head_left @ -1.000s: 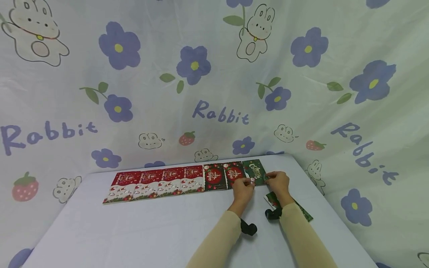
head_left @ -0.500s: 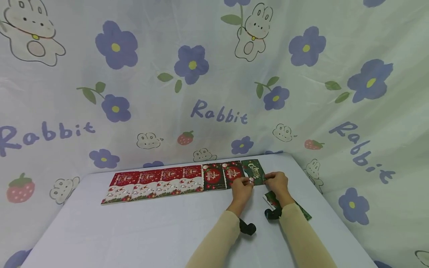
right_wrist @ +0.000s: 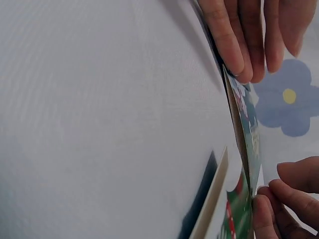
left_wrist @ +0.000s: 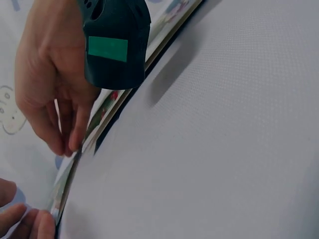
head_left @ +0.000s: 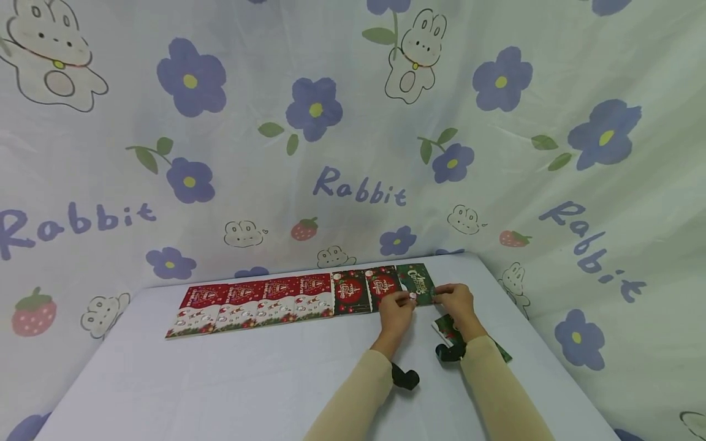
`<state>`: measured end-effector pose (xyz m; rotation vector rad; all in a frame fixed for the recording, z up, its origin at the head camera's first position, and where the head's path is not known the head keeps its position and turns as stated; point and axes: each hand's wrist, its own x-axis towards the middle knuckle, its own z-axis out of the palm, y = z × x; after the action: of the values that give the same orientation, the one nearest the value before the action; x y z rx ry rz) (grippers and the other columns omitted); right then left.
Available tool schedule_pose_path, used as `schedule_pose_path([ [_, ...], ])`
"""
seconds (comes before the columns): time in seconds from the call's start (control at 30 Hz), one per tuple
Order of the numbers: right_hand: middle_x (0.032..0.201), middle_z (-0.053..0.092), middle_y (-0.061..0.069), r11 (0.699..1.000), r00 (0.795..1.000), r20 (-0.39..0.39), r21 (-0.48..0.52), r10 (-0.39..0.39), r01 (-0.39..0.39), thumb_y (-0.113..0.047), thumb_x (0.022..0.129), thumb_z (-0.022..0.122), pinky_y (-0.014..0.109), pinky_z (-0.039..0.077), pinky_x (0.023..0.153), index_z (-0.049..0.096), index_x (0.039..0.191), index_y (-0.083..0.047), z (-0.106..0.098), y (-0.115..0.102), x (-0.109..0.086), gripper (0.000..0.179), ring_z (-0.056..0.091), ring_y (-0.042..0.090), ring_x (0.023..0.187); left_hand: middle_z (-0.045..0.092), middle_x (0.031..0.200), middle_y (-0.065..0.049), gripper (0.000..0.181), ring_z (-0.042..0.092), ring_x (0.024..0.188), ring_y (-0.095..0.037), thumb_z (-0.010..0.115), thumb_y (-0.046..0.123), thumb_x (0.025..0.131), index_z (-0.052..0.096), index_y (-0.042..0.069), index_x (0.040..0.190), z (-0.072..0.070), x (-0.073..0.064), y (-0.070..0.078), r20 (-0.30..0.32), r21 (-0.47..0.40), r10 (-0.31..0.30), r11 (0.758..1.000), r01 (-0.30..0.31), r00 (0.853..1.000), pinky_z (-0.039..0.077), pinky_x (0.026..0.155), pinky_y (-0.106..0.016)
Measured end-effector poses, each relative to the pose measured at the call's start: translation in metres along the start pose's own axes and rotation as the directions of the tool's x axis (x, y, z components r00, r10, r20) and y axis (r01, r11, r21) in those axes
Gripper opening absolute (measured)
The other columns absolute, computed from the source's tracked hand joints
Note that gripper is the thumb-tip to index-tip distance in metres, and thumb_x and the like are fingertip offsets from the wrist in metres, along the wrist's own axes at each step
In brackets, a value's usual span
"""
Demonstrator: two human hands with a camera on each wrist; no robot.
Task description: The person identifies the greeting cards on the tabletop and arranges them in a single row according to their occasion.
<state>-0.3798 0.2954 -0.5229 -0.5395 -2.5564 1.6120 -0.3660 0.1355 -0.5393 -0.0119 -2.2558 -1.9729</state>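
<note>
A green Christmas card (head_left: 417, 282) lies at the right end of a row on the table. My left hand (head_left: 394, 317) touches its front-left corner, and my right hand (head_left: 456, 305) is at its right edge. In the right wrist view, fingertips of both hands meet the near edge of this thin card (right_wrist: 247, 122), with the thumbs off it. The left wrist view shows my right hand (left_wrist: 62, 94) with fingers fairly straight. Beneath my right wrist another green card (head_left: 445, 329) lies askew, partly covered by the arm.
Two dark cards with red circles (head_left: 350, 293) adjoin the green one. Further left are several red-and-white cards (head_left: 238, 303) side by side. White cloth covers the table (head_left: 220, 386), with a rabbit-print curtain (head_left: 353, 147) behind. A black wrist device (head_left: 406, 377) hangs under the left sleeve.
The head view has shifted slightly. Both hands stay at the green card with barely any movement, and the row of cards keeps its place.
</note>
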Motion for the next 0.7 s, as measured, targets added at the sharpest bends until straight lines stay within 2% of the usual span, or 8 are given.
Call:
schedule_pose_path([
  [0.13,0.131,0.064,0.026,1.0,1.0,-0.004,0.021,0.001,-0.001,-0.007,0.093,0.071,0.061,0.047,0.102,0.074,0.118,0.004,0.0,-0.001,-0.001,0.028,0.057,0.042,0.121,0.076,0.102,-0.015,0.02,0.072,0.091,-0.017,0.072,-0.002,0.095,0.076,-0.008,0.113,-0.001,-0.001,0.002,0.015,-0.036,-0.009,0.999,0.01,1.0,0.059,0.076,-0.029],
  [0.33,0.132,0.064,0.026,0.998,1.0,-0.001,0.055,-0.005,0.005,-0.006,0.096,0.067,0.059,0.046,0.105,0.072,0.124,0.005,-0.003,-0.002,-0.004,0.031,0.057,0.043,0.123,0.075,0.109,-0.018,0.022,0.072,0.094,-0.019,0.072,0.0,0.096,0.075,-0.008,0.116,-0.005,-0.003,0.008,0.018,-0.049,0.01,0.999,-0.009,1.0,0.059,0.076,-0.029],
  [0.7,0.132,0.065,0.025,0.997,0.998,0.028,0.061,-0.052,0.05,-0.009,0.099,0.067,0.057,0.048,0.103,0.069,0.129,0.006,-0.011,-0.008,-0.017,0.033,0.059,0.043,0.122,0.076,0.096,-0.007,0.02,0.071,0.087,-0.015,0.076,0.002,0.095,0.076,-0.007,0.112,-0.01,-0.015,0.007,0.007,-0.029,-0.005,1.0,0.005,1.0,0.059,0.071,-0.027],
])
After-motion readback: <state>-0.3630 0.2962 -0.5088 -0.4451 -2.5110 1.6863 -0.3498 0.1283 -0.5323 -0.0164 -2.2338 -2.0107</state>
